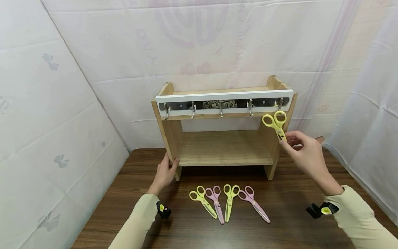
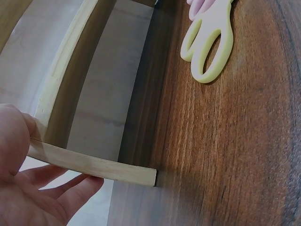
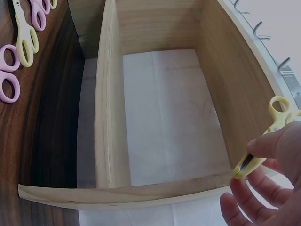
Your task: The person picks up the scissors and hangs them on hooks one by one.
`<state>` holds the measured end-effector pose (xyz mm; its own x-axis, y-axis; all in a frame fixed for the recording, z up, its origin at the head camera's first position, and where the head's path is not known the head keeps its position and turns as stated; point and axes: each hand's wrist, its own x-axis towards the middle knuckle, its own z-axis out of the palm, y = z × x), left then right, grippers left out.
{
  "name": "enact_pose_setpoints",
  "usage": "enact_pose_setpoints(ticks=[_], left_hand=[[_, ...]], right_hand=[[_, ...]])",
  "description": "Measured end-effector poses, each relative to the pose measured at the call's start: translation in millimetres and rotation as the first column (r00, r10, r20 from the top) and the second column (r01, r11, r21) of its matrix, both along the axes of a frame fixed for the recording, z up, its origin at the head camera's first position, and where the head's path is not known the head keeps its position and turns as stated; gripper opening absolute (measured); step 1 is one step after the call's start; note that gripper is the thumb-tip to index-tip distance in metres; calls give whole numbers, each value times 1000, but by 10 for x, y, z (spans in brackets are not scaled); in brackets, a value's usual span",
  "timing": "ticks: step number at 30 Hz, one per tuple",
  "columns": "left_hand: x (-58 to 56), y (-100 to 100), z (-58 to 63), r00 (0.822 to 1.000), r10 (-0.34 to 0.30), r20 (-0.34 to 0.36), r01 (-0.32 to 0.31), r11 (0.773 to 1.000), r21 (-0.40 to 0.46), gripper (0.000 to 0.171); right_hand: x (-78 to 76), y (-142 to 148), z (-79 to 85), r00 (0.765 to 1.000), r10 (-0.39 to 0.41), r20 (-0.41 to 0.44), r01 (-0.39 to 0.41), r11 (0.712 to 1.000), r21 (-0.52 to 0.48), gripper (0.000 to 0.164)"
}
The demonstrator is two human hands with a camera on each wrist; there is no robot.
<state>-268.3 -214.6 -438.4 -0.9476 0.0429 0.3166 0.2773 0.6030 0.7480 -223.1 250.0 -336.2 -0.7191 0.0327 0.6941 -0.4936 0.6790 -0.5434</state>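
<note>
Right hand (image 1: 306,154): grip pinching yellow scissors (image 1: 277,128) by blade end — scissors at its 10 o'clock, head view. Left hand (image 1: 164,173): grip holding wooden shelf (image 1: 224,148) at shelf's 8 o'clock.

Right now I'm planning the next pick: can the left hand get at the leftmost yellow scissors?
Likely yes: those scissors lie uncovered on the table nearby, though the left hand must first release the shelf.

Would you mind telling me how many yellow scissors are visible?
3: one yellow pair in the right hand, the leftmost pair on the table, another between two pink pairs.
</note>
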Motion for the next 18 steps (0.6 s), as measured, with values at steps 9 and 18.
enact_pose_setpoints(ticks=[9,18], left_hand=[[5,2,3,1000,-5,-6,5,1000,-1,53],[3,7,9,1000,-5,-2,5,1000,0,53]], right_hand=[[-9,-30,-17,1000,6,6,-6,1000,-4,13],[-25,-78,-58,999,34,-15,-35,999,-28,13]])
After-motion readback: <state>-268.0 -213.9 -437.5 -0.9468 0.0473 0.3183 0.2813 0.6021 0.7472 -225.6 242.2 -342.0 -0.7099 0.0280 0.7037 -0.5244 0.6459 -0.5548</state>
